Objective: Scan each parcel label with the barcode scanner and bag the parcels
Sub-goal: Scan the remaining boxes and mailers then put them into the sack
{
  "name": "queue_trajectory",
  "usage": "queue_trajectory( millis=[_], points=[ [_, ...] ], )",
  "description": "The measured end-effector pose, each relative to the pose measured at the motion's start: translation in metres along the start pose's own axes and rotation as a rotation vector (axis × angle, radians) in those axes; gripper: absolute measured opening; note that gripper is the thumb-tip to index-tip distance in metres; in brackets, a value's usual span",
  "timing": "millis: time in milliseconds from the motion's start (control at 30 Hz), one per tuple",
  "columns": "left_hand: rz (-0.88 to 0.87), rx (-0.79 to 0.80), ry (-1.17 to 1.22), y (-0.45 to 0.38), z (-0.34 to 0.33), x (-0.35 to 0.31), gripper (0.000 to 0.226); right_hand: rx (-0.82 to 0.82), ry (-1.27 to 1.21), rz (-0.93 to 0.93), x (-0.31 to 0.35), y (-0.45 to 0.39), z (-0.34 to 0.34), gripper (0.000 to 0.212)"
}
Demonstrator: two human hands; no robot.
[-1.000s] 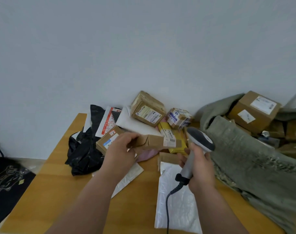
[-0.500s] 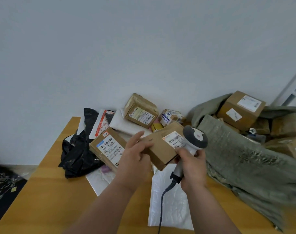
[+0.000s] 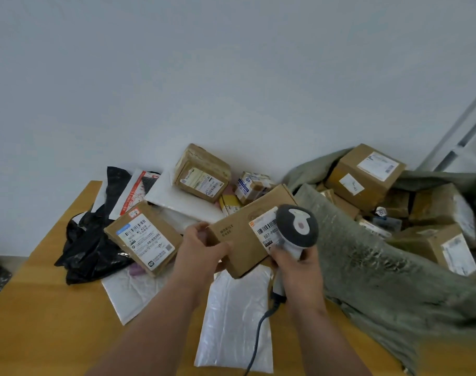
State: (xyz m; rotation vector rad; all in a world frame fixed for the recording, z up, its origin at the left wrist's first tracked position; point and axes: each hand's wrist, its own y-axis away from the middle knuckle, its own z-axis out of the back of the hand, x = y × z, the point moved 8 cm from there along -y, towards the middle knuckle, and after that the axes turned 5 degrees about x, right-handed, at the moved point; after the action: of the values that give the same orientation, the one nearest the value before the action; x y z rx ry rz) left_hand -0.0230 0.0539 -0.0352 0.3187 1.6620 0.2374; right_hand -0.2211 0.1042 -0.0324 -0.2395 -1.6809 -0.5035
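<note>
The left hand grips a flat box by its near-left corner, thumb on top and fingers curled under the edge, and tilts it so that the label faces up toward the scanner. The right hand is wrapped round the scanner's handle, with the head held just over the label's right edge, close enough to read the barcode. The cable trails down toward the person, out of the way. Judging by this, the scan is in hand and the bagging is not yet done.

Just right of the right fingers lies the grey sack, its mouth holding several boxes, so a scanned parcel has a short way to go. Beyond the left fingers, more parcels wait on the worktop, many with labels up. A white mailer lies under both wrists.
</note>
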Motion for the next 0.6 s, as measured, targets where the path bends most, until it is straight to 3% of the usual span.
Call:
queue_trajectory(
  millis=[200,367,600],
  points=[
    [-0.14,-0.177,-0.158,-0.018,0.022,-0.014,0.045,0.041,0.036,-0.081,-0.005,-0.009,0.023,0.017],
    [-0.169,-0.243,-0.121,-0.02,0.032,-0.02,0.06,0.142,0.132,-0.093,0.004,-0.01,0.023,0.005],
    [-0.146,-0.275,-0.109,-0.019,0.039,-0.018,0.061,0.288,0.335,-0.062,0.017,-0.003,0.009,0.018]
  ],
)
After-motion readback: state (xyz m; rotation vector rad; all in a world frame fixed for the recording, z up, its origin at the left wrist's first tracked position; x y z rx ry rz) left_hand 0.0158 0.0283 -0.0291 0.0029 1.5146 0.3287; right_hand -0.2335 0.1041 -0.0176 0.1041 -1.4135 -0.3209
